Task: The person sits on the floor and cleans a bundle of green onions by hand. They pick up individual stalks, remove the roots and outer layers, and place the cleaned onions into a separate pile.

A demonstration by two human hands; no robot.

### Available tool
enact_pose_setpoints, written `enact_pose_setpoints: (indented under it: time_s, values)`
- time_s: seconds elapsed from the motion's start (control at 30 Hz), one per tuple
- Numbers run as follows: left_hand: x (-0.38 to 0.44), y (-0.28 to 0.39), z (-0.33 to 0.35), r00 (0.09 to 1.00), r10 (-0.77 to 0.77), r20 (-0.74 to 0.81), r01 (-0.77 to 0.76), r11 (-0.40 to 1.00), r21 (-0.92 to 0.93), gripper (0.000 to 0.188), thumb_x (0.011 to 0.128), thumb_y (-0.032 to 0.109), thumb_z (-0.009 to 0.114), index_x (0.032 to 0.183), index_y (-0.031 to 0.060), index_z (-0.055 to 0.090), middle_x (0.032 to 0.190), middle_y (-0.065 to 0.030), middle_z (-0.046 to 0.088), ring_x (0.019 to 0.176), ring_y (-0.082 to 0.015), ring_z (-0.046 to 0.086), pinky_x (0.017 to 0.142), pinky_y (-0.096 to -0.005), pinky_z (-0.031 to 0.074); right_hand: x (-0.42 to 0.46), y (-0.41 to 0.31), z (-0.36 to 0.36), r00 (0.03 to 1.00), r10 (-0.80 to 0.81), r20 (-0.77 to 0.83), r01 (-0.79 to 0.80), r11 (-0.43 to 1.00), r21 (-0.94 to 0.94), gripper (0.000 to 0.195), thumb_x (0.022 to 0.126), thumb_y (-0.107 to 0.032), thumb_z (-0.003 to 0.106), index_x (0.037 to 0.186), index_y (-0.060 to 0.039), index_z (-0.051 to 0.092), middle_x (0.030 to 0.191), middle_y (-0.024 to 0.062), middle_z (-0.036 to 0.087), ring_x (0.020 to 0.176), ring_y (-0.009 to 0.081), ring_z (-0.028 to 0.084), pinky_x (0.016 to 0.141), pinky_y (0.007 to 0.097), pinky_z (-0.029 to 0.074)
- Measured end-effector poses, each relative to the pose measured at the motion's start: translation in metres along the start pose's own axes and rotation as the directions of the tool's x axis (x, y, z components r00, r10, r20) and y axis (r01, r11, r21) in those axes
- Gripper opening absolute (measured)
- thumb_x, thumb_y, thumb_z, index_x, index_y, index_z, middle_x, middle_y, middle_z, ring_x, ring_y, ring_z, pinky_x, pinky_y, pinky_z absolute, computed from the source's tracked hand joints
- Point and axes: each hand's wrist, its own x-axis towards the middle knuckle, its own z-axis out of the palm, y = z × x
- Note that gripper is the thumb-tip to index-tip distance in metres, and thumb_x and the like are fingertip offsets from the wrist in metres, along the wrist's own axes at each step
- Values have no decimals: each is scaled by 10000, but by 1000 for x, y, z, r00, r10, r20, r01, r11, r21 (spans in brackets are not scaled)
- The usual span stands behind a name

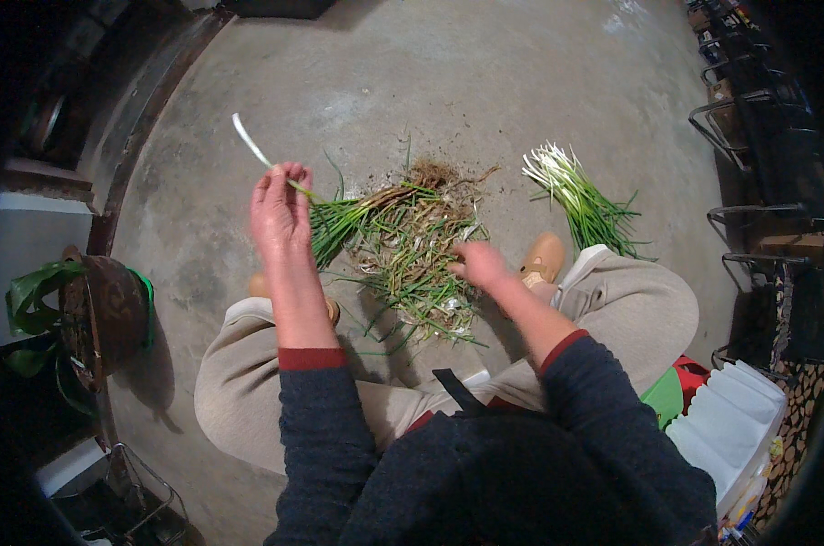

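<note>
A single green onion stalk [249, 140] with a white lower end is pinched in my raised left hand [282, 205], the white end pointing up and away. Below that hand, a bunch of untrimmed green onions [343, 220] lies with its brown, rooty ends towards the middle. My right hand [478, 263], slightly blurred, is over the right edge of a heap of peeled leaves and skins [418, 266]; its fingers are bent, and whether they hold anything cannot be told. A bundle of cleaned green onions [579, 194], white ends away from me, lies on the floor to the right.
Concrete floor [453, 75] surrounds the heap, with my shoe [543, 256] close to its right side. A potted plant [104, 321] stands at the left. Metal-framed racks or chairs [732, 102] line the right, and a white ribbed object [726, 423] is near my right elbow.
</note>
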Motion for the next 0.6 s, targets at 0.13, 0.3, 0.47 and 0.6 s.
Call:
enact_pose_setpoints:
  time_s: [0.13,0.3,0.47,0.6]
  values:
    - [-21,-27,22,959,-277,65,275,960,47,129,840,86,623,911,8,548,832,-80,579,802,-166,561,854,-390,500,30,-5,-40,886,-265,-380,317,945,82,295,712,-218,708,937,-52,615,953,142,613,842,289,599,750,386,478]
    - [-35,-63,30,859,-505,85,505,863,27,211,792,138,690,957,56,587,931,-63,590,953,-225,534,907,-442,423,35,-77,-91,820,-224,-526,569,404,716,209,801,-168,619,936,-13,585,857,137,616,786,238,608,745,361,479]
    - [-46,-76,42,782,-577,235,567,816,115,416,789,201,703,1148,83,529,1050,-73,571,1025,-224,511,925,-450,395,51,-60,-116,856,-414,-309,515,729,450,231,874,-207,504,998,-19,557,892,169,611,830,283,603,749,397,467]
    - [-36,-92,21,844,-533,55,493,813,310,533,803,233,690,1264,79,470,1116,-58,565,1054,-198,527,918,-401,413,70,1,-144,852,-390,-350,444,892,89,220,889,-196,467,1018,-31,533,940,176,602,869,320,588,747,399,461]
